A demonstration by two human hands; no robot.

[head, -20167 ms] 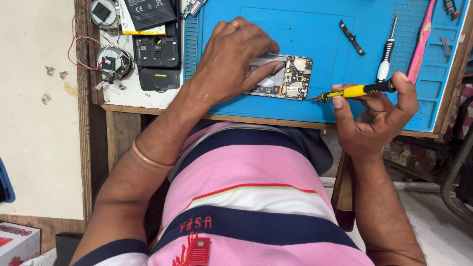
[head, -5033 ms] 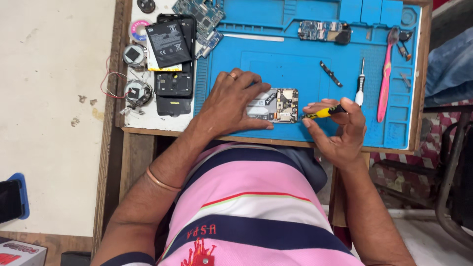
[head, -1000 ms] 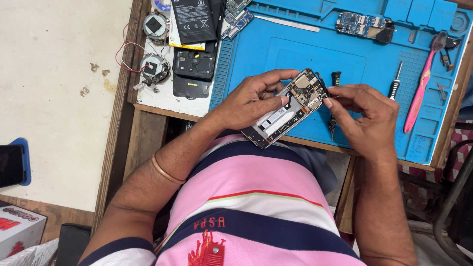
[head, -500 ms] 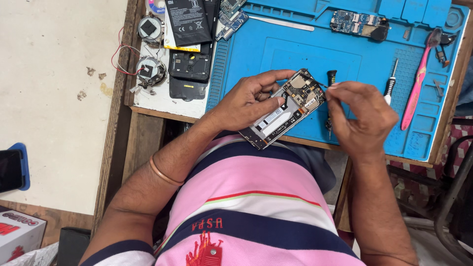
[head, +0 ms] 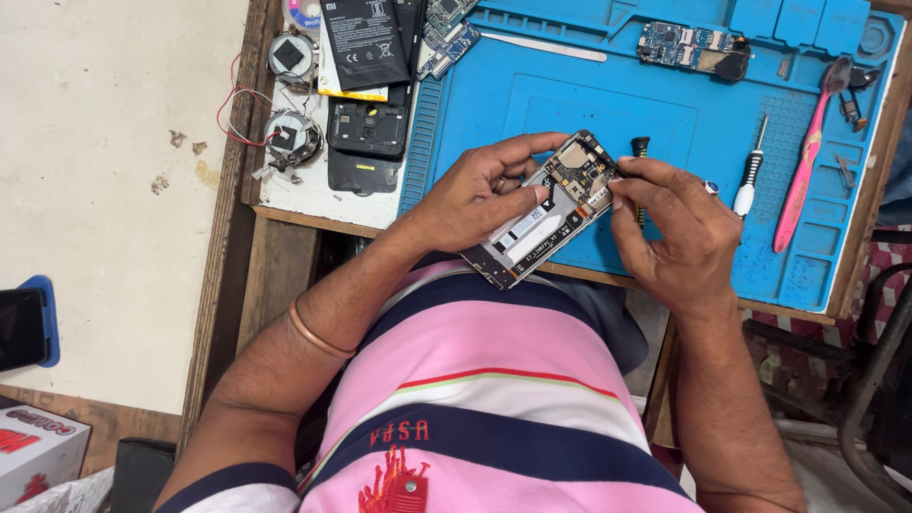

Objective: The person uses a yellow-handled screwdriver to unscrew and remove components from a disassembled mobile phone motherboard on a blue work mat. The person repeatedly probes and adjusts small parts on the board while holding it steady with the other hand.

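My left hand [head: 480, 195] grips an opened phone body [head: 546, 214], its circuit board and metal frame exposed, and holds it tilted above the near edge of a blue repair mat [head: 608, 104]. My right hand [head: 679, 233] pinches at the phone's upper right corner with thumb and fingertips. Whether a small part sits between those fingers cannot be told. A ring shows on the right hand, a bangle on the left wrist.
On the mat lie a small screwdriver [head: 749, 176], a pink brush [head: 806, 157], a black-tipped tool [head: 641, 152] and a loose circuit board [head: 689, 46]. Left of the mat sit a black battery [head: 361, 43], a phone back cover [head: 366, 138] and wired round parts [head: 290, 138].
The phone body has been lifted off the mat and held up by the left hand. The yellow-handled screwdriver has left the right hand, whose fingers now close on the phone's top corner.
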